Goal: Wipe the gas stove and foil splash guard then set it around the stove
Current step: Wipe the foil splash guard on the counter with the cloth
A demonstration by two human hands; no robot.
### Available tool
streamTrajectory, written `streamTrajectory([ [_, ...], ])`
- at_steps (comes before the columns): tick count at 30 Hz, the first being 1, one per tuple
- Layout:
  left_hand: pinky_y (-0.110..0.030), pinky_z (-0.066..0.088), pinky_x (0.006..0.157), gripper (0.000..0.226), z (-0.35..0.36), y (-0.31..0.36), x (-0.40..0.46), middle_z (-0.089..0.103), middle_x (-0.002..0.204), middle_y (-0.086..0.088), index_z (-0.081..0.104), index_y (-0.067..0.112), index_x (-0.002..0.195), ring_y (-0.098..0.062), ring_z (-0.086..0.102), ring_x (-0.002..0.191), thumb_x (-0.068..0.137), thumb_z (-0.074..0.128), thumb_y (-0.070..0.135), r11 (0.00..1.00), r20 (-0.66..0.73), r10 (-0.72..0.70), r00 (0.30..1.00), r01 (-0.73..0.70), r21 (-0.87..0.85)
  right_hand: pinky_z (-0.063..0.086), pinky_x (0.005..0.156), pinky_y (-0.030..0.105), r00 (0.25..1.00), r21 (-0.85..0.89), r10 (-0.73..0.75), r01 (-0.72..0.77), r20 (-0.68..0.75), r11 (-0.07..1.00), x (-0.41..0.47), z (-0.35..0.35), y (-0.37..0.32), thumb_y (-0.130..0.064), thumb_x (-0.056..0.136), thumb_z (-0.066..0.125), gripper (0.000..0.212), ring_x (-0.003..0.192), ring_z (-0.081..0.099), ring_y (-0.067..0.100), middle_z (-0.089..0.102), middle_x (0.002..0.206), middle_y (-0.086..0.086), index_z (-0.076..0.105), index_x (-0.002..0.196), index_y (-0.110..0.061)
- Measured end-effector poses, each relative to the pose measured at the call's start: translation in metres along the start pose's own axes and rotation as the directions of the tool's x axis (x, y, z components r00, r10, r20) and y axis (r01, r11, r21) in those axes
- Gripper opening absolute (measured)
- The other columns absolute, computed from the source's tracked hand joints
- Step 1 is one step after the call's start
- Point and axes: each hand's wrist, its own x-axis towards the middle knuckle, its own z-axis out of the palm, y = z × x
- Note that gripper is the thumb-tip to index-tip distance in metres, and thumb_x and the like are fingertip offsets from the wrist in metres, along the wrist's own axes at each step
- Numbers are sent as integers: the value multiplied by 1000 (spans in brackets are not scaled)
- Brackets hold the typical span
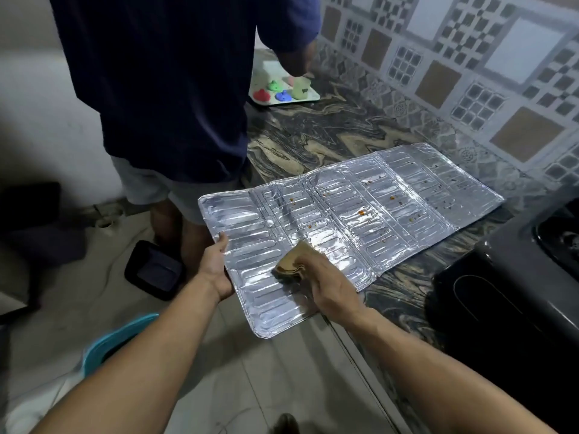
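Looking like a home kitchen: marbled stone counter (329, 133) running along a patterned tile wall (454, 57), black gas stove (507, 277) sitting on it, tiled floor (266, 371) showing below.

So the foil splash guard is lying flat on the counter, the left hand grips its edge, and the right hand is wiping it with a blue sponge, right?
Not quite: the head view shows the right hand wiping with a brown cloth, not a blue sponge. The rest holds: the foil splash guard lies flat, and the left hand grips its edge.
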Motion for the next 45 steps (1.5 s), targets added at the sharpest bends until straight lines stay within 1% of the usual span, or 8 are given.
streamTrajectory([
  [3, -47, 49, 80, 58, -2, -4, -1, 75, 87, -18, 78, 6, 82, -35, 73, 73, 100, 39, 44, 998, 40, 14, 999, -12, -63, 53, 74, 24, 972, 308, 196, -148, -132, 940, 5, -17, -3, -11, 98, 47, 21, 85, 66, 3, 65, 95, -10, 58, 113, -22],
  [8, -48, 54, 81, 55, -8, -11, -3, 74, 95, -19, 81, 8, 79, -37, 73, 81, 97, 43, 42, 991, 43, 30, 999, -24, -132, 51, 81, 33, 876, 228, 350, -286, -331, 931, 35, -39, 29, -6, 98, 47, 34, 99, 61, 19, 65, 114, 5, 55, 128, -18],
  [14, -55, 47, 85, 62, -4, -17, -12, 72, 103, -23, 78, 1, 91, -42, 71, 85, 97, 40, 49, 987, 54, -16, 998, 25, -157, 43, 87, 38, 963, -205, 270, -266, -11, 942, 37, -18, 57, -32, 101, 40, 34, 109, 50, 25, 47, 132, 9, 49, 133, -23],
  [20, -54, 58, 73, 63, -1, -17, -19, 73, 101, -22, 79, 3, 88, -41, 72, 86, 97, 37, 49, 985, 110, 3, 994, 16, -174, 38, 78, 32, 970, -84, 185, -200, -160, 976, 64, -10, 52, -26, 100, 41, 31, 102, 50, 23, 52, 121, 10, 57, 123, -13],
  [29, -54, 52, 81, 63, 2, -14, -13, 72, 102, -23, 78, 2, 91, -40, 72, 83, 98, 36, 49, 983, 54, 22, 998, -12, -186, 47, 91, 46, 987, 82, 76, -88, 138, 993, 94, 20, 5, -31, 97, 31, 34, 110, 51, 22, 53, 121, 0, 56, 120, -27],
  [36, -49, 56, 81, 64, -3, -17, -4, 72, 105, -21, 79, 3, 90, -36, 72, 86, 97, 34, 48, 980, 68, 30, 997, -16, -197, 37, 57, 3, 991, 262, 19, -53, 131, 963, 63, 0, -18, -10, 101, 43, 20, 68, 53, 4, 63, 88, 0, 60, 110, -11],
  [41, -51, 59, 76, 56, -12, -12, -2, 71, 108, -23, 78, 4, 96, -40, 70, 92, 87, 46, 50, 961, 63, 112, 992, -92, -261, 46, 55, 17, 971, 258, 194, -155, -136, 954, 124, -32, 18, -18, 97, 56, 6, 70, 60, 4, 62, 81, -11, 55, 96, -23],
  [45, -51, 60, 66, 49, -12, -2, 5, 72, 101, -22, 75, 3, 101, -41, 71, 85, 84, 48, 40, 965, 50, 103, 993, -88, -247, 41, 49, 34, 969, -15, 236, -238, -74, 971, 170, -22, 51, -12, 100, 36, 15, 67, 56, 21, 55, 78, 3, 51, 94, -12],
])
